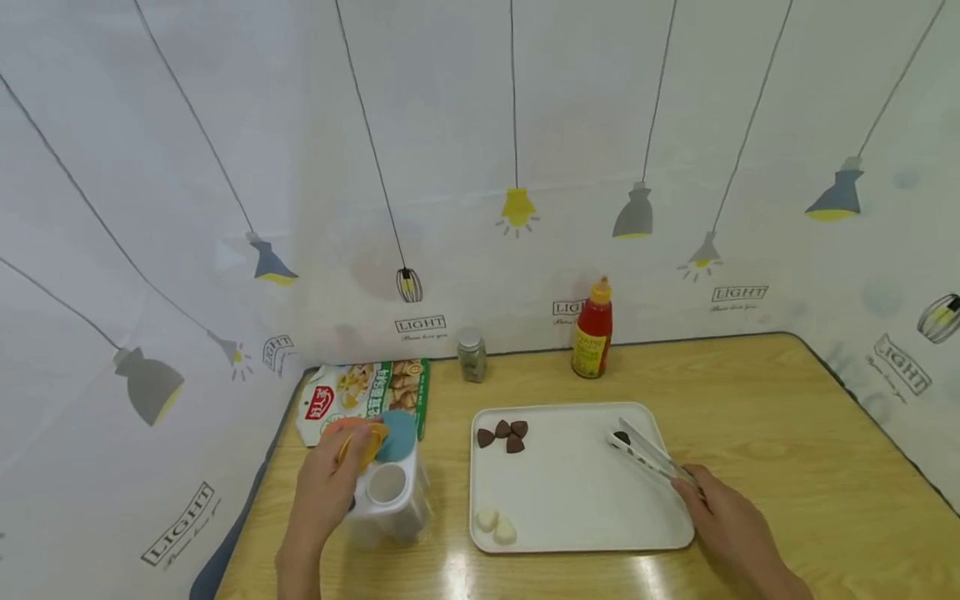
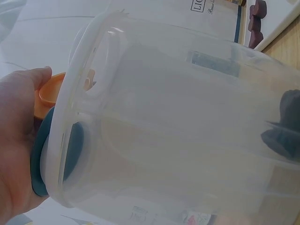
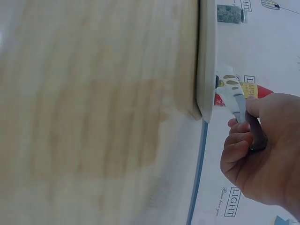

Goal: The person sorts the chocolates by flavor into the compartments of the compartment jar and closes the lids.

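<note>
On the left stands a clear plastic container [image 1: 408, 521] with a white top, a round opening and coloured lids. My left hand [image 1: 318, 483] pinches its raised orange lid [image 1: 371, 447]; a teal lid [image 1: 397, 437] stands up beside it. Dark pieces [image 2: 287, 125] lie inside the container. My right hand [image 1: 723, 521] grips tongs [image 1: 645, 454] with white slotted ends over the right side of a white tray [image 1: 577, 483]. A small dark piece [image 1: 622, 437] shows between the tong ends; whether they pinch it I cannot tell.
Brown triangular pieces [image 1: 515, 443] sit at the tray's back left, pale pieces [image 1: 504, 531] at its front left. Behind stand a glass jar [image 1: 472, 357] and a red sauce bottle [image 1: 592, 333]. A printed food packet [image 1: 360, 392] lies behind the container, near the patterned wall [image 1: 465, 167].
</note>
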`<action>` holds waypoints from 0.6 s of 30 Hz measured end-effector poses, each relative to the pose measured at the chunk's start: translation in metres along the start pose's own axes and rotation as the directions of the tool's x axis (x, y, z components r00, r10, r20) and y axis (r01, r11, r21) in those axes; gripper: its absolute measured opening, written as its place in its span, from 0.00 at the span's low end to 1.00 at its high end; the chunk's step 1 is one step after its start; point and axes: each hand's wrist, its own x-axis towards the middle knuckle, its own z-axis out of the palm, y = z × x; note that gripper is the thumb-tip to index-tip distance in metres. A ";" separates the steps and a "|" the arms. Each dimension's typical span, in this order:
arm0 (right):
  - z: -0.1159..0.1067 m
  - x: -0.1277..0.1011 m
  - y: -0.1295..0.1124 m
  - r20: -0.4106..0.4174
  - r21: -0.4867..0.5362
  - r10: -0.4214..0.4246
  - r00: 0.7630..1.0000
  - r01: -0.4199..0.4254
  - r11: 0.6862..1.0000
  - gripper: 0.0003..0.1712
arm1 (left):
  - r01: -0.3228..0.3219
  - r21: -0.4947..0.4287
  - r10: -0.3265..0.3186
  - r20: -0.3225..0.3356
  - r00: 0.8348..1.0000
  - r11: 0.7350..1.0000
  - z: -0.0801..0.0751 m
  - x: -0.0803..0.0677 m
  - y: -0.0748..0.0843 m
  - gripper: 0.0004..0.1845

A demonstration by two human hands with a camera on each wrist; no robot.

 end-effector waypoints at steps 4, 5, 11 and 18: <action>-0.004 -0.004 0.001 0.008 0.001 0.012 1.000 -0.012 1.000 0.21 | 0.001 0.002 -0.001 0.003 1.000 1.000 0.001 -0.001 0.001 0.21; -0.005 -0.005 0.002 0.009 0.001 0.010 1.000 -0.010 1.000 0.20 | 0.002 0.002 -0.002 0.003 1.000 1.000 0.001 -0.001 0.001 0.21; -0.004 -0.004 0.006 0.028 -0.026 0.007 1.000 -0.007 1.000 0.21 | 0.006 0.011 -0.006 0.004 1.000 1.000 0.000 0.000 0.002 0.22; -0.004 -0.004 0.009 -0.011 -0.059 -0.035 0.999 0.034 0.998 0.19 | 0.002 0.007 -0.002 -0.002 1.000 1.000 0.000 0.001 0.002 0.21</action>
